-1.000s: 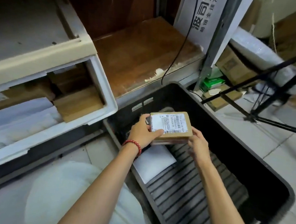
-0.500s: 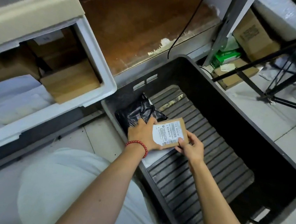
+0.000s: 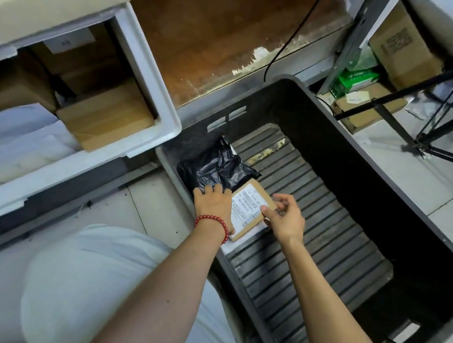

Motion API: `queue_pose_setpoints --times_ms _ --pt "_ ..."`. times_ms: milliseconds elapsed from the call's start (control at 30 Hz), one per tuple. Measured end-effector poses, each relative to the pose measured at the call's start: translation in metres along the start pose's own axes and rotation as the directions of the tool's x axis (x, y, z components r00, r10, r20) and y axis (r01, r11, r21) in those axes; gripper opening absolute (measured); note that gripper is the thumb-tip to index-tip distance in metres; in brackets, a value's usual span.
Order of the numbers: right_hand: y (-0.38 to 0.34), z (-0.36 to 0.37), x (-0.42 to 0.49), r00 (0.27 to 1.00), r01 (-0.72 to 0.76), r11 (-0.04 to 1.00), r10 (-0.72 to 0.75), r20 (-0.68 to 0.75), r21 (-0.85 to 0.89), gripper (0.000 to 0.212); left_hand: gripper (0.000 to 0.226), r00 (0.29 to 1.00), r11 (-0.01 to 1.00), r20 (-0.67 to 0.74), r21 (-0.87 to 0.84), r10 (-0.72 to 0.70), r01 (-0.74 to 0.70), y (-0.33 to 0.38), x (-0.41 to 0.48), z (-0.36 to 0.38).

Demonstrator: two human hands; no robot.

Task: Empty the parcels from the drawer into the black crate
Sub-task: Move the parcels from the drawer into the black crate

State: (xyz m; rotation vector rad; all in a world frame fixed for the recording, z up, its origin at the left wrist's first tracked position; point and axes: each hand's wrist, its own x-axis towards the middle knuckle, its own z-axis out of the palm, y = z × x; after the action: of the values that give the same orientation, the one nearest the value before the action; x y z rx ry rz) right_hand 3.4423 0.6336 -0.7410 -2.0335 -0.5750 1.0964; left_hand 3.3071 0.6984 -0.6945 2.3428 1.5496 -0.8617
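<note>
At far left, an open white drawer (image 3: 164,135), with pale mailers (image 3: 12,149) at its left and brown boxes (image 3: 105,119) at its right end. Behind and to the right, a worn brown shelf (image 3: 220,31) crossed by a thin black cable (image 3: 298,30). Below the shelf, on the tiled floor, a black crate (image 3: 322,125) with a ribbed bottom, corner just beside the drawer's corner. In the crate's left corner, a crumpled black bag (image 3: 220,165). Just right of the bag and touching it, the parcel (image 3: 252,210): flat, brown, white label up, down on the crate bottom by the near-left wall, over a white pouch (image 3: 235,246). On the parcel's left edge, the left hand (image 3: 213,206), with a red bracelet (image 3: 215,218) at the wrist and fingers straight, flat, reaching onto the bag. At the parcel's right edge, the right hand (image 3: 287,219), with thumb on the label and fingers curled over the corner, pinching it. Hands apart, with the parcel between. Farther right, outside the crate, a green pack (image 3: 355,78), cartons (image 3: 368,113) and black stand legs (image 3: 425,81).
</note>
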Motion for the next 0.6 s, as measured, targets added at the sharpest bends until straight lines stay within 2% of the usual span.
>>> queue_pose_setpoints --times_ms 100,300,367,433,500,600 --pt "-0.008 0.002 -0.003 0.997 0.06 0.984 -0.053 0.05 -0.167 0.027 0.083 1.0 1.0 -0.02 0.003 0.014 -0.014 0.001 -0.002 -0.001" --pt "-0.015 -0.016 -0.012 0.949 0.218 0.842 -0.064 0.31 -0.493 0.041 0.054 0.994 0.998 -0.105 -0.05 0.028 -0.034 -0.004 -0.012 -0.006" --pt "-0.016 -0.018 -0.015 0.946 0.257 0.744 -0.065 0.316 -0.616 0.045 0.048 0.981 0.995 -0.19 -0.085 0.025 -0.042 -0.007 -0.019 -0.014" --pt "-0.024 -0.019 -0.023 0.946 0.319 0.604 -0.15 0.289 -0.731 0.05 0.045 0.962 0.991 -0.272 -0.125 0.006 -0.041 -0.013 -0.026 -0.024" --pt "-0.039 -0.018 -0.032 0.923 0.381 0.549 -0.266 0.277 -0.744 0.055 0.042 0.942 0.987 -0.335 -0.161 -0.036 -0.02 -0.023 -0.035 -0.036" --pt "-0.071 -0.01 -0.048 0.864 0.494 0.565 -0.406 0.298 -0.661 0.056 0.042 0.9 0.945 -0.398 -0.324 -0.176 0.042 -0.044 -0.053 -0.057"
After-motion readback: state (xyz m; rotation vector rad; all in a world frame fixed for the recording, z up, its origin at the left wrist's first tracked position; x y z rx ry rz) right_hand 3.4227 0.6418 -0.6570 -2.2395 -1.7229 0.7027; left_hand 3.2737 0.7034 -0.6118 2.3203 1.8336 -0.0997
